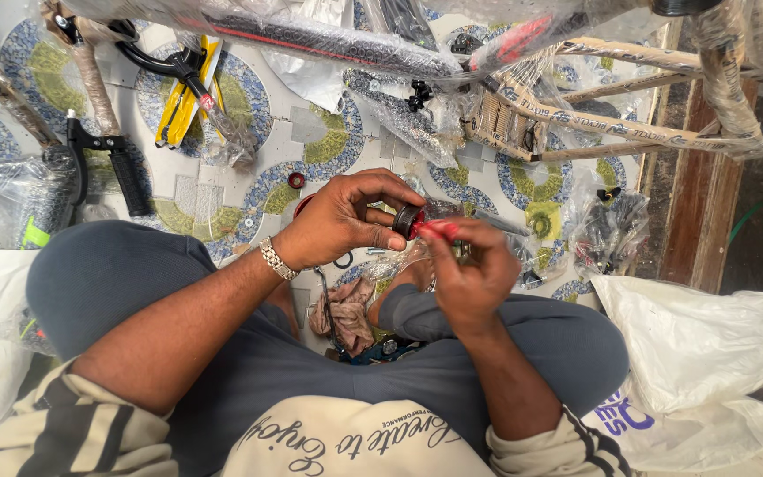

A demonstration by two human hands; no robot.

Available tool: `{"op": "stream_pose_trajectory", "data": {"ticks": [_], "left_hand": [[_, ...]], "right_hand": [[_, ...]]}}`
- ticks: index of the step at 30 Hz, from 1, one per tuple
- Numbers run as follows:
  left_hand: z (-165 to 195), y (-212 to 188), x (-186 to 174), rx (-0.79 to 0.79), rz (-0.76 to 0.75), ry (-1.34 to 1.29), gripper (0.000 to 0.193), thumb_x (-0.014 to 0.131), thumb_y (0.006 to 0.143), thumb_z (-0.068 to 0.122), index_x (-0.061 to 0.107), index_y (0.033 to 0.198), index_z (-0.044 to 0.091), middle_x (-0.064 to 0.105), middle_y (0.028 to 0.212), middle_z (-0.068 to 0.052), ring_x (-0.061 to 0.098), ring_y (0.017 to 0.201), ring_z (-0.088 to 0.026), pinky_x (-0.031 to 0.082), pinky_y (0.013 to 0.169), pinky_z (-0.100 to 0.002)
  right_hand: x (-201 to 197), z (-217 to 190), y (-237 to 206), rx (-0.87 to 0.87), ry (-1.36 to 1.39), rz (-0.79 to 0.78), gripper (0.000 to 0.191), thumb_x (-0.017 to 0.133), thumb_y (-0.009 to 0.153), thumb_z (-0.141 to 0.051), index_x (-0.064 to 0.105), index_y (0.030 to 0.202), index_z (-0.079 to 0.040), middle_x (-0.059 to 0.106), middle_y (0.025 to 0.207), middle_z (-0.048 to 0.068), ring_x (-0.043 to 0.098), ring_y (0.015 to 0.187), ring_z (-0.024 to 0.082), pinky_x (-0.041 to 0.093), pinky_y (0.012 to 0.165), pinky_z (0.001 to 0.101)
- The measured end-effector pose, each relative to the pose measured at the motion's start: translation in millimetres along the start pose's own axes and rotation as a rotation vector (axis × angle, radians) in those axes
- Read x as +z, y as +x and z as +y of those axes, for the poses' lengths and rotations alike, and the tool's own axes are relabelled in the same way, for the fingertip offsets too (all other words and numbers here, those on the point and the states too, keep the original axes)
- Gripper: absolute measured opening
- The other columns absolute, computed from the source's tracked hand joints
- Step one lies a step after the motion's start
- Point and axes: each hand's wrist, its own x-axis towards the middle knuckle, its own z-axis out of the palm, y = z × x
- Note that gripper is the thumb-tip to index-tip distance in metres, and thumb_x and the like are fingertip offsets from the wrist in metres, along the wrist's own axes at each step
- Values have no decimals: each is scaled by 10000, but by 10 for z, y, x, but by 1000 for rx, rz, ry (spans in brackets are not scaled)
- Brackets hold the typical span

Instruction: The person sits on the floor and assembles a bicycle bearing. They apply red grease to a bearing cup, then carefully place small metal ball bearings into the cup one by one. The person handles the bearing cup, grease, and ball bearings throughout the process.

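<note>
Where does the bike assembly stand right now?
Early. Done: small parts lie unpacked on the tiled floor. In hand: the left hand and right hand hold a small black ring against a red part. Left: the frame is wrapped, the handlebar grip loose.

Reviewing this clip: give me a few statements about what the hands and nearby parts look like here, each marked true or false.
1. Both hands meet on a small dark ring with a red part. True.
2. The left hand wears a metal wristband. True.
3. The right hand rests flat on the floor. False: it is raised, its fingers pinching the red part.
4. The wrapped bicycle frame lies across the person's lap. False: it lies on the patterned floor ahead.
5. A crumpled rag lies between the legs. True.
</note>
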Motion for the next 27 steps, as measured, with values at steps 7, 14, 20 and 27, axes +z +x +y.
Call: {"op": "stream_pose_trajectory", "data": {"ticks": [7, 14, 20, 27], "left_hand": [[12, -75, -24, -10, 13, -34, 447, 851, 828, 65, 707, 1251, 65, 652, 1241, -34, 690, 1169, -145, 611, 1055, -306], [25, 42, -141, 41, 16, -26, 455, 851, 834, 45, 702, 1264, 63, 653, 1229, -32, 677, 1170, -142, 604, 1055, -305], [22, -63, -238, 96, 102, -105, 459, 825, 849, -7, 679, 1280, 51, 683, 1257, -52, 684, 1174, -154, 609, 1023, -322], [-141, -268, -543, 84, 216, -44, 502, 838, 839, 40, 676, 1315, 41, 727, 1213, -92, 707, 1159, -195, 635, 1005, -364]], "right_hand": [[18, -121, 67, -350, -365, -131, 318, 775, 898, 83, 524, 1035, -57, 739, 1006, 168, 746, 944, 274, 618, 752, 345], [38, -107, 216, -462, -462, -180, 322, 713, 855, 142, 507, 992, -63, 750, 1023, 137, 738, 934, 296, 612, 760, 372], [50, -12, 43, -489, -466, -219, 319, 714, 862, 148, 523, 1022, -50, 762, 1053, 143, 753, 950, 287, 628, 788, 356], [57, 433, -228, 111, 114, 140, 425, 788, 928, 93, 501, 1186, -85, 665, 1103, 75, 706, 1035, 192, 627, 954, 358]]}}
